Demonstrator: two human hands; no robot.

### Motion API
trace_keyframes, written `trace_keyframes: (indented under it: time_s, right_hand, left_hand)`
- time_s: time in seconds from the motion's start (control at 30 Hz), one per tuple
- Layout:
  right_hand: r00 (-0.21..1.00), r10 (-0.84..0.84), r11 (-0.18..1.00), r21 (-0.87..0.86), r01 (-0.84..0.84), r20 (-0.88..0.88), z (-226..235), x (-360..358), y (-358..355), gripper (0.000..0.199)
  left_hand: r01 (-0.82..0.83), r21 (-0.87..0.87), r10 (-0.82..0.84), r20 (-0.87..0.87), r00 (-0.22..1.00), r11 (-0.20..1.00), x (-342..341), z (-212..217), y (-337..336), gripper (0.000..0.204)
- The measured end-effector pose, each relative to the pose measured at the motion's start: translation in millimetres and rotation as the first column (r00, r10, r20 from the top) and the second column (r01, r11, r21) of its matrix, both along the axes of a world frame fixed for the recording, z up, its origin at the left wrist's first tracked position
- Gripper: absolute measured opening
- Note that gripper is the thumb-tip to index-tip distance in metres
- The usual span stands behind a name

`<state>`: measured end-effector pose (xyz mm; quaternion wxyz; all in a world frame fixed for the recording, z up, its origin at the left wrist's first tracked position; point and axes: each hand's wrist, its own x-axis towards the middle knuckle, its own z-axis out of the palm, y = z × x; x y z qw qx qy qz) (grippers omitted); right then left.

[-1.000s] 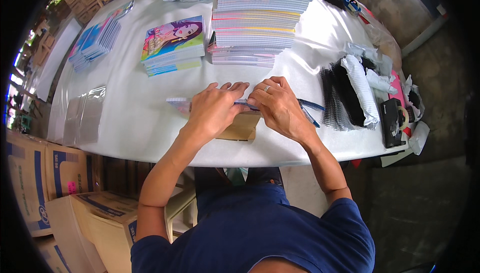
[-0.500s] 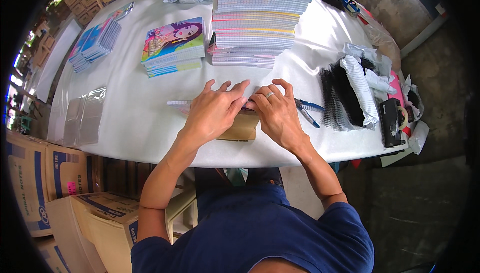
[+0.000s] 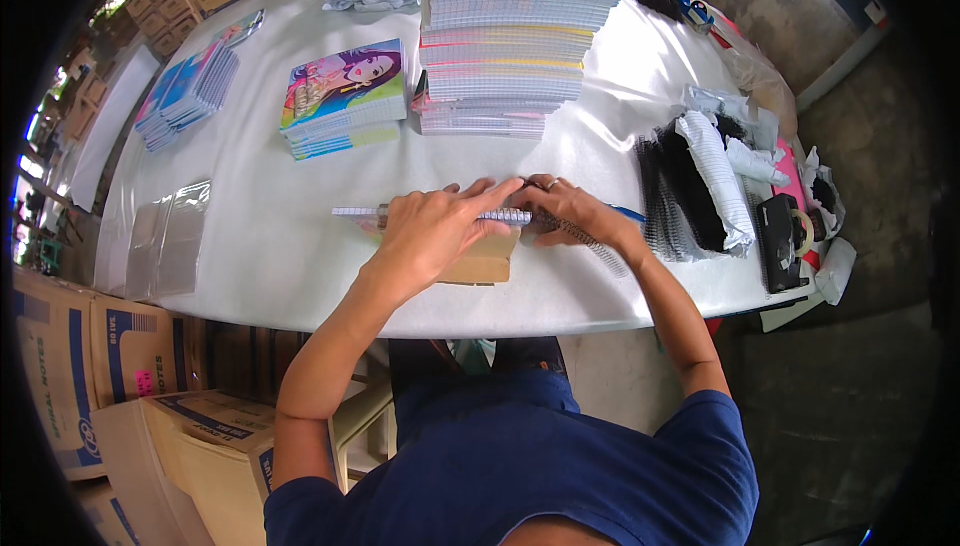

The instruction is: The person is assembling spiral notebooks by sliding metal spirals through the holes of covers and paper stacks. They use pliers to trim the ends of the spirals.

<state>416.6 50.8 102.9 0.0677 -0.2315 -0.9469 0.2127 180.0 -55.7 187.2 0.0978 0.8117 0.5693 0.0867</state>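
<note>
My left hand point(image 3: 425, 233) is closed on a thin notebook point(image 3: 351, 212). Its edge is toward me, and small squares mark that edge. Beneath the notebook lies a brown cardboard block point(image 3: 476, 270), partly covered by my fingers. My right hand point(image 3: 582, 212) pinches a dark spiral binding coil point(image 3: 594, 246) at the notebook's right end. The coil's free end trails toward me below my wrist. Whether its tip is inside the notebook's holes is hidden by my fingers. Blue-handled pliers point(image 3: 630, 214) lie just beyond my right wrist, mostly covered.
A tall stack of unbound notebooks point(image 3: 505, 71) stands straight ahead. Left of it are colourful-covered notebooks point(image 3: 345, 86) and another pile point(image 3: 187, 96). Clear plastic sleeves point(image 3: 167, 241) lie at left. Black coils point(image 3: 690, 191), paper wrapping and a tape dispenser point(image 3: 780, 243) occupy the right side. Cartons point(image 3: 150, 346) stand lower left.
My right hand has moved right and now holds a coil that was not visible before. The notebook's edge shows more, and the pliers are more covered.
</note>
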Motion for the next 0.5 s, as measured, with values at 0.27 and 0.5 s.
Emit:
trace_keyframes:
  time_s: [0.27, 0.5]
  right_hand:
    - [0.936, -0.101, 0.988, 0.147, 0.053, 0.338, 14.8, -8.5, 9.4, 0.036]
    - [0.985, 0.053, 0.847, -0.530, 0.041, 0.161, 69.2, -17.0, 42.0, 0.065]
  left_hand:
    - [0.052, 0.191, -0.045, -0.043, 0.998, 0.980, -0.9, -9.4, -3.0, 0.065]
    - [-0.072, 0.298, 0.061, 0.045, 0.997, 0.952, -10.7, -12.7, -6.8, 0.087]
